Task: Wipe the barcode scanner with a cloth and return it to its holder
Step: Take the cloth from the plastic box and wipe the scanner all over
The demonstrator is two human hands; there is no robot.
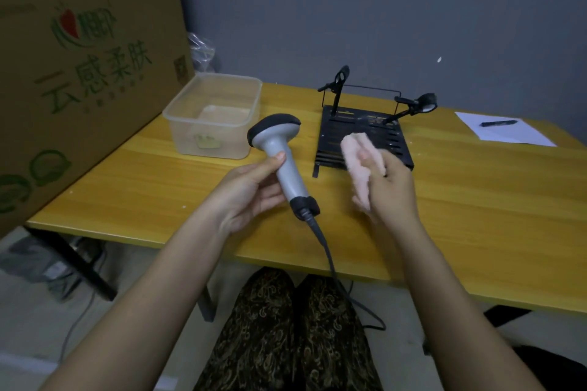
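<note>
The left hand (251,190) grips the barcode scanner (281,154) by its handle; the right hand (392,187) clutches a pink cloth (359,157) — it hides part of the black holder (362,133), and the scanner's window faces away.

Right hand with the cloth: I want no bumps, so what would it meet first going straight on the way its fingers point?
Probably the black holder: the right hand, shut on the pink cloth, points up and away toward it. Depth is unclear.

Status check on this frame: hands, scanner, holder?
Left hand grips scanner handle, off table. Right hand holds pink cloth, apart from scanner. Black holder empty, path clear.
</note>
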